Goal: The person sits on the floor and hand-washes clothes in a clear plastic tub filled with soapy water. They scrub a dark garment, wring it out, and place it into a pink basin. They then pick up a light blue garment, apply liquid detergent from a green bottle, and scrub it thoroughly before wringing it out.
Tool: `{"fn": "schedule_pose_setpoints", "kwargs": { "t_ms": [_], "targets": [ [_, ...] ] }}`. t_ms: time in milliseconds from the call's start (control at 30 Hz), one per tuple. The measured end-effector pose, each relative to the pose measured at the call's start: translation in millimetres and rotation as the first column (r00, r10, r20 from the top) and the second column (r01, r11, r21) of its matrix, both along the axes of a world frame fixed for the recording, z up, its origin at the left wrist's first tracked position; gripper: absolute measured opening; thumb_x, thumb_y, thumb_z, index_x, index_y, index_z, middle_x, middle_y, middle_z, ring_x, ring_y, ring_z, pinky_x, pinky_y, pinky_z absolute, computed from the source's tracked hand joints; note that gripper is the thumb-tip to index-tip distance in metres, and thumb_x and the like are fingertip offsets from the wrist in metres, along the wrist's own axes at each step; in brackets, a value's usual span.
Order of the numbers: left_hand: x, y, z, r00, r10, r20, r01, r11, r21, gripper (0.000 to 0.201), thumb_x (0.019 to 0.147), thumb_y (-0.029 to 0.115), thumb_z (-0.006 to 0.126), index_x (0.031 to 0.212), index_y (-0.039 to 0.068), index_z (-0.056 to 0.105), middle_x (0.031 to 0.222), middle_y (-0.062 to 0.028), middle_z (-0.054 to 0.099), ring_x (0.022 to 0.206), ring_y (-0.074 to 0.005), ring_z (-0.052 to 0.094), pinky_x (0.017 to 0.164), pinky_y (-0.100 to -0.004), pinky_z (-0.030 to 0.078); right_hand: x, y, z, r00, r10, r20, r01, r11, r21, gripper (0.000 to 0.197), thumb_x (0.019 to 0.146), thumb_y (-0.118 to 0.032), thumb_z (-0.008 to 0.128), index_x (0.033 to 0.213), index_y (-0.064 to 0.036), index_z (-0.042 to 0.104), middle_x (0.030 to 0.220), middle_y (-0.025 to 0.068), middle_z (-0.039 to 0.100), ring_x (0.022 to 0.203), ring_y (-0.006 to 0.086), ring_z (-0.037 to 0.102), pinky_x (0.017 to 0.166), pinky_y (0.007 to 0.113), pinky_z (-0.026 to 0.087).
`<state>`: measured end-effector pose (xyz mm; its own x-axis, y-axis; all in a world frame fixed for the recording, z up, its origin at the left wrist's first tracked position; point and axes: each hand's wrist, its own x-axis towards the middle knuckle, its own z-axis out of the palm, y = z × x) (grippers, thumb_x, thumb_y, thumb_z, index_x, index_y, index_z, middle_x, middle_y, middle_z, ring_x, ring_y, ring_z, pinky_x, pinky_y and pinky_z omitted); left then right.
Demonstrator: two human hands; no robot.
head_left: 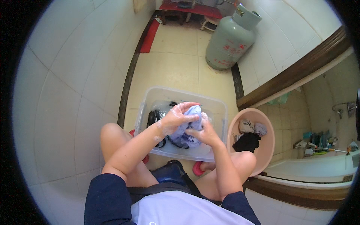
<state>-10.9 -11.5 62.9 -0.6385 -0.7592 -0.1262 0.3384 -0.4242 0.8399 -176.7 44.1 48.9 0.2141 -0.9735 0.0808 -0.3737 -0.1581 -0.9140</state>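
Between my two soapy hands is a wet, light blue-lavender garment (182, 139), bunched up, its lower folds hanging into a clear plastic tub (180, 154). My left hand (179, 117) grips it from the left and above, with suds on the wrist and fingers. On the other side my right hand (204, 131) holds the cloth, thumb pointing left across it. Dark cloth (153, 117) lies in whitish water along the tub's left side. The garment's exact kind cannot be made out in its folds.
Right of the tub stands a pink basin (268, 150) with black cloth (246, 143) and pale garments (260, 129) inside. A grey-green gas cylinder (230, 41) stands at the far right wall. A wooden doorway frame (292, 75) borders a bathroom. Tiled wall (63, 101) rises at left.
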Motion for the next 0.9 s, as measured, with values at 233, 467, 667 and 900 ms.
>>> {"fn": "schedule_pose_setpoints", "kwargs": {
  "t_ms": [233, 467, 667, 900],
  "targets": [
    [17, -4, 9, 0.495, 0.235, 0.837, 0.529, 0.682, -0.505, 0.036, 0.065, 0.036, 0.077, 0.077, 0.003, 0.068, 0.067, -0.0171, 0.061, 0.073, -0.0223, 0.064, 0.067, -0.0306, 0.048, -26, 2, 21, 0.361, -0.316, 0.877, 0.105, 0.949, 0.298, 0.041, 0.088, -0.020, 0.054, 0.125, -0.0051, 0.045, 0.099, 0.0083, 0.057, 0.096, 0.0235, 0.057, 0.090, 0.035, 0.045],
    [-6, 12, -16, 0.945, 0.128, -0.301, -0.028, 0.948, 0.316, 0.016, 0.086, 0.016, 0.061, 0.099, 0.006, 0.062, 0.096, -0.0066, 0.065, 0.086, -0.0200, 0.064, 0.079, -0.0357, 0.052, -8, -8, 13, 0.589, -0.549, 0.593, 0.582, 0.797, 0.160, 0.028, 0.089, -0.011, 0.053, 0.116, -0.0064, 0.051, 0.104, 0.0093, 0.059, 0.093, 0.0191, 0.058, 0.084, 0.032, 0.047],
    [-14, 7, -56, 0.947, 0.100, -0.305, 0.145, 0.715, 0.684, 0.027, 0.089, 0.040, 0.057, 0.086, 0.014, 0.055, 0.071, -0.0004, 0.057, 0.057, -0.0148, 0.056, 0.050, -0.0310, 0.047, 68, 33, 8, 0.974, -0.177, -0.140, 0.072, 0.831, -0.551, 0.010, 0.075, -0.014, 0.063, 0.078, -0.0045, 0.063, 0.072, 0.0139, 0.061, 0.064, 0.0314, 0.060, 0.063, 0.039, 0.050],
    [-38, 24, -65, 0.953, 0.274, 0.132, -0.303, 0.818, 0.488, 0.034, 0.089, 0.045, 0.054, 0.090, 0.011, 0.057, 0.067, -0.0065, 0.057, 0.058, -0.0188, 0.057, 0.054, -0.0348, 0.047, 42, 5, -11, 0.819, -0.544, -0.180, 0.395, 0.763, -0.512, 0.019, 0.072, -0.021, 0.067, 0.064, -0.0067, 0.056, 0.058, 0.0107, 0.055, 0.052, 0.0301, 0.056, 0.051, 0.040, 0.045]
  ]
}}
